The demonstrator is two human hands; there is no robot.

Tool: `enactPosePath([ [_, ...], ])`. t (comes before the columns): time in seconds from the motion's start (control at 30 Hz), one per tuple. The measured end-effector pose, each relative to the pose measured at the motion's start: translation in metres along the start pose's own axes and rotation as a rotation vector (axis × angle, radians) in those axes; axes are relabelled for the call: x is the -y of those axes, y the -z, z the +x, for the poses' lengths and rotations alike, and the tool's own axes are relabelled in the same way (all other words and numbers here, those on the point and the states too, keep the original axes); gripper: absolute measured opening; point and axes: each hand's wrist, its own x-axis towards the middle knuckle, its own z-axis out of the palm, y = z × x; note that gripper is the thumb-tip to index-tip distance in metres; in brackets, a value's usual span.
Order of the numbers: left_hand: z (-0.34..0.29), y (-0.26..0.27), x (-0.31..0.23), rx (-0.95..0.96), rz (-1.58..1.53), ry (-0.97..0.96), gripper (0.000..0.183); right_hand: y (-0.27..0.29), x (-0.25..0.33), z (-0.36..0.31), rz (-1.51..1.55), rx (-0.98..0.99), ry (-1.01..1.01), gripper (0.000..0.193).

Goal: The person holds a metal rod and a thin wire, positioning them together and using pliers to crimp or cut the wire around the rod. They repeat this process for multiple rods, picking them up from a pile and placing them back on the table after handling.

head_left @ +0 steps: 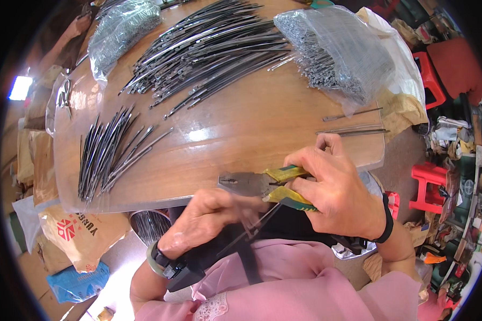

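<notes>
My right hand [332, 184] is wrapped round the yellow-and-green handles of a pair of pliers [245, 183]. Their grey jaws point left, over the table's near edge. Just left of and below the jaws, my left hand [206, 216] is curled, its fingertips blurred by motion. A thin dark strip [246, 234] slants down from those fingers, over my lap; its exact grip is smeared. Ahead, a big heap of similar dark strips [198, 51] with small shiny ends covers the far table. A smaller bunch [104, 152] lies at the left.
A brown wooden table [241, 120] carries two clear plastic bags of thin metal pieces, one far left [124, 35], one far right [332, 53]. A few loose strips [356, 130] lie at its right edge. Scissors [65, 96] are far left. Red stools [429, 184] stand at right.
</notes>
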Motion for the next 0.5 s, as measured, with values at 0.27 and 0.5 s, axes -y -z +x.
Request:
enactPosePath([
  [0.27, 0.013, -0.025, 0.007, -0.045, -0.299, 0.211, 0.014, -0.011, -0.001, 0.005, -0.018, -0.084, 0.041, 0.019],
  [0.5, 0.011, -0.029, 0.010, -0.188, -0.596, -0.065, 0.009, -0.008, 0.000, -0.036, 0.090, -0.104, -0.281, 0.025],
])
